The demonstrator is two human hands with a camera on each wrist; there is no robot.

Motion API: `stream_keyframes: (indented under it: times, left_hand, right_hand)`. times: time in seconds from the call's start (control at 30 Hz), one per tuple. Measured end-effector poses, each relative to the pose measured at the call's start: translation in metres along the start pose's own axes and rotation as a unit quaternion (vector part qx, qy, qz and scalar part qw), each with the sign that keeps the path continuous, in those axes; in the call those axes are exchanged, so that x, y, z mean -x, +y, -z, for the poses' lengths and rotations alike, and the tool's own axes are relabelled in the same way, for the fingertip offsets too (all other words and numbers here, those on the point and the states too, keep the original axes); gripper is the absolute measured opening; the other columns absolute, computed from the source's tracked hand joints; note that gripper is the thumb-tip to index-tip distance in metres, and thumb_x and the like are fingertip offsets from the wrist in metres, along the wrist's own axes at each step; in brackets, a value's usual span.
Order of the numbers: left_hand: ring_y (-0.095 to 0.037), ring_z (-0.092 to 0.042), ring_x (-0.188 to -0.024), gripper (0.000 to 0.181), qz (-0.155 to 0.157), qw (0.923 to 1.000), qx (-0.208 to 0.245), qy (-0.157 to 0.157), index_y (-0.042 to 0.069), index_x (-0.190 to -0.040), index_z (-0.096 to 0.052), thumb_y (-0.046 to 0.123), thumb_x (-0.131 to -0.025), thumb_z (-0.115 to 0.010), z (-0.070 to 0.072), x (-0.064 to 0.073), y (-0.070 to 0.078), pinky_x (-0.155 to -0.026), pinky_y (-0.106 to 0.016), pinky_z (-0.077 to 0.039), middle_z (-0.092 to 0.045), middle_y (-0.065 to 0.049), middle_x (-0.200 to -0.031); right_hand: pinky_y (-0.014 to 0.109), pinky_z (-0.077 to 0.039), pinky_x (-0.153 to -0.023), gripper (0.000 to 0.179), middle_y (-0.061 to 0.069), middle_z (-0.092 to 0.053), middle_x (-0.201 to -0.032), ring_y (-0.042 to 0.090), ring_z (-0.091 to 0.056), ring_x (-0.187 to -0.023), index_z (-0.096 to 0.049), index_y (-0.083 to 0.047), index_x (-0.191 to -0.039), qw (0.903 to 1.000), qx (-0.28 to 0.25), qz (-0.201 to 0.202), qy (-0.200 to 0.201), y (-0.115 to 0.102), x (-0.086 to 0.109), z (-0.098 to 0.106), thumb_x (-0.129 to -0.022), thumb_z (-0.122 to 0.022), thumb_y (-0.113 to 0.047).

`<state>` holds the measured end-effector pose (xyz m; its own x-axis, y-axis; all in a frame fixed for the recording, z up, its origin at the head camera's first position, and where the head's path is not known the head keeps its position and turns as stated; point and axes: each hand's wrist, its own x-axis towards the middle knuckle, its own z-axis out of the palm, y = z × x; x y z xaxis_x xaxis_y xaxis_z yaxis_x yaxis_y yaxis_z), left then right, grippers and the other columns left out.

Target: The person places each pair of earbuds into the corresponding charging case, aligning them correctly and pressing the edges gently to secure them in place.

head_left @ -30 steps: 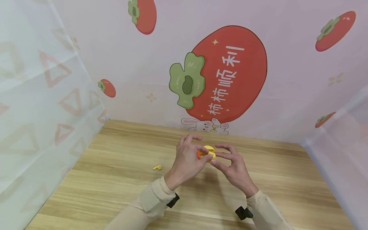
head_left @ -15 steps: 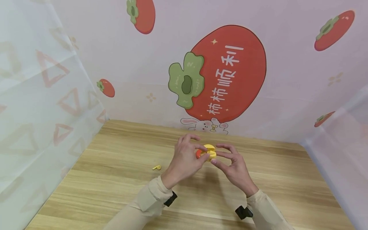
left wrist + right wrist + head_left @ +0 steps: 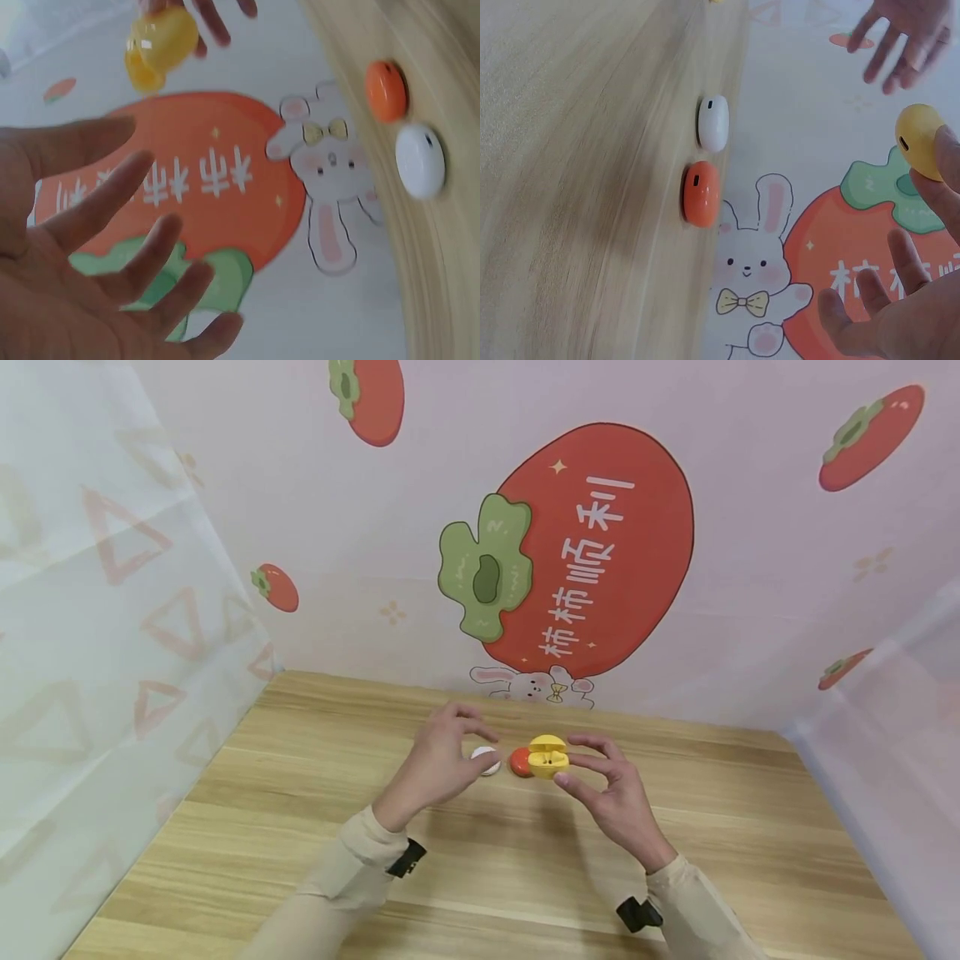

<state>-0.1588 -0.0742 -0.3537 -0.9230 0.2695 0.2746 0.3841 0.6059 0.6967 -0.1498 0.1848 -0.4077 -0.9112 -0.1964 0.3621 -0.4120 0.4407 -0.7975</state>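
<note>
My right hand pinches a yellow earbud case above the table, its lid raised. Dark spots show inside the case; how many earbuds it contains I cannot tell. To its left hovers my left hand, apart from the case, fingers spread and nothing between them, as the left wrist view confirms. The right wrist view shows the case's yellow underside with a dark slot. A loose yellow earbud, seen earlier on the table at left, is hidden behind my left arm in the head view; a yellow bit peeks in at the right wrist view's top edge.
A white oval case and an orange oval case lie side by side on the wooden table near its back edge. Behind stands a printed backdrop, with fabric walls at both sides.
My left hand has drawn away from the yellow earbud case, leftwards, and its fingers have parted. The white case has come into sight. My right hand keeps its hold, nearly still.
</note>
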Motion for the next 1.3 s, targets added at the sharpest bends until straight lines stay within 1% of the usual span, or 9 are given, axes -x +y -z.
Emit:
stream_keyframes:
  times: [0.07, 0.17, 0.37, 0.57, 0.67, 0.77, 1.0, 1.2, 1.3]
  left_hand:
    - [-0.034, -0.056, -0.116, 0.016, 0.017, 0.9992, -0.025, -0.025, 0.011, -0.097, -0.079, 0.018, -0.083, -0.084, 0.006, 0.001, -0.008, -0.098, -0.057, -0.04, -0.063, -0.009, -0.117]
    - [-0.035, -0.058, -0.117, 0.017, 0.03, 0.9962, -0.063, -0.052, 0.012, -0.097, -0.08, 0.018, -0.082, -0.084, 0.012, 0.001, -0.021, -0.095, -0.06, -0.041, -0.066, -0.009, -0.117]
    - [-0.042, -0.054, -0.123, 0.02, 0.056, 0.988, -0.126, -0.069, 0.014, -0.098, -0.079, 0.019, -0.08, -0.085, 0.017, 0.004, -0.044, -0.095, -0.066, -0.04, -0.068, -0.011, -0.124]
    - [-0.042, -0.054, -0.121, 0.023, 0.082, 0.9758, -0.178, -0.097, 0.012, -0.097, -0.079, 0.02, -0.078, -0.088, 0.018, 0.01, -0.062, -0.096, -0.069, -0.037, -0.066, -0.013, -0.123]
    - [-0.04, -0.058, -0.113, 0.022, 0.096, 0.9674, -0.203, -0.117, 0.011, -0.094, -0.079, 0.019, -0.077, -0.09, 0.015, 0.012, -0.072, -0.097, -0.069, -0.037, -0.067, -0.012, -0.118]
    - [-0.036, -0.061, -0.102, 0.02, 0.101, 0.961, -0.222, -0.131, 0.01, -0.089, -0.078, 0.017, -0.076, -0.09, 0.013, 0.015, -0.081, -0.097, -0.07, -0.036, -0.068, -0.009, -0.109]
    - [-0.03, -0.057, -0.085, 0.016, 0.109, 0.9507, -0.258, -0.133, 0.011, -0.081, -0.071, 0.009, -0.073, -0.085, 0.01, 0.018, -0.094, -0.094, -0.069, -0.038, -0.061, -0.003, -0.088]
    - [-0.027, -0.053, -0.076, 0.032, 0.112, 0.941, -0.292, -0.129, 0.014, -0.067, -0.058, 0.016, -0.072, -0.089, 0.007, 0.02, -0.1, -0.092, -0.066, -0.04, -0.053, -0.001, -0.076]
    - [-0.027, -0.054, -0.076, 0.035, 0.112, 0.9372, -0.305, -0.126, 0.016, -0.064, -0.055, 0.018, -0.073, -0.09, 0.005, 0.021, -0.101, -0.093, -0.066, -0.039, -0.052, 0.0, -0.073]
  right_hand:
    - [0.068, -0.035, -0.102, 0.025, 0.014, -0.058, -0.132, 0.032, -0.048, -0.127, -0.078, -0.002, -0.11, 1.0, 0.003, -0.005, 0.001, 0.0, 0.0, 0.001, -0.086, -0.081, -0.009]
    - [0.068, -0.035, -0.102, 0.026, 0.012, -0.058, -0.132, 0.03, -0.048, -0.127, -0.078, -0.002, -0.111, 0.9999, 0.003, -0.012, 0.002, 0.0, 0.001, 0.002, -0.086, -0.081, -0.01]
    - [0.068, -0.034, -0.102, 0.026, 0.012, -0.059, -0.132, 0.03, -0.048, -0.128, -0.078, -0.003, -0.111, 0.9999, -0.001, -0.016, 0.003, -0.001, 0.001, 0.002, -0.086, -0.081, -0.01]
    - [0.069, -0.033, -0.103, 0.025, 0.014, -0.059, -0.132, 0.034, -0.048, -0.128, -0.078, -0.003, -0.111, 0.9998, -0.006, -0.021, 0.003, -0.002, 0.003, 0.002, -0.087, -0.081, -0.011]
    - [0.07, -0.033, -0.103, 0.025, 0.015, -0.058, -0.132, 0.036, -0.048, -0.128, -0.078, -0.003, -0.111, 0.9996, -0.008, -0.026, 0.002, -0.003, 0.003, 0.002, -0.087, -0.081, -0.012]
    - [0.07, -0.033, -0.103, 0.026, 0.014, -0.058, -0.132, 0.037, -0.047, -0.128, -0.078, -0.003, -0.111, 0.9995, -0.008, -0.03, 0.001, -0.003, 0.004, 0.002, -0.087, -0.081, -0.012]
    - [0.069, -0.033, -0.103, 0.026, 0.015, -0.058, -0.132, 0.037, -0.047, -0.128, -0.078, -0.003, -0.111, 0.9995, -0.005, -0.03, 0.001, 0.001, 0.003, 0.002, -0.087, -0.081, -0.012]
    - [0.07, -0.033, -0.103, 0.027, 0.016, -0.058, -0.133, 0.037, -0.047, -0.129, -0.077, -0.002, -0.111, 0.9996, -0.002, -0.03, 0.0, 0.0, 0.002, 0.003, -0.087, -0.081, -0.012]
    - [0.07, -0.033, -0.103, 0.027, 0.016, -0.058, -0.133, 0.038, -0.046, -0.129, -0.077, -0.002, -0.111, 0.9996, -0.003, -0.029, 0.0, 0.0, 0.002, 0.004, -0.086, -0.082, -0.012]
